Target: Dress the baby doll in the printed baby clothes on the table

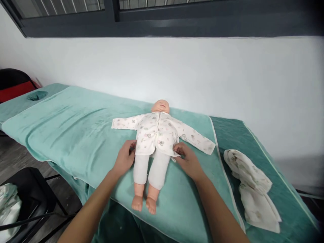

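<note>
A baby doll (160,106) lies on its back, its bare feet toward me. It wears a white printed baby jacket (149,133) with long sleeves spread out to both sides, and white trousers (158,168). My left hand (126,156) is closed at the jacket's lower edge on the left, its fingertips partly hidden. On the opposite side, my right hand (187,159) pinches the jacket's bottom corner. The front edges of the jacket meet at the chest and part slightly at the hem.
A light green cover (83,135) lies over the padded bed, which has a face hole (37,96) at its far left end. Folded white cloth (255,189) rests at the right. Bundled fabric (8,206) sits on a black chair (32,189) at lower left. A white wall stands behind.
</note>
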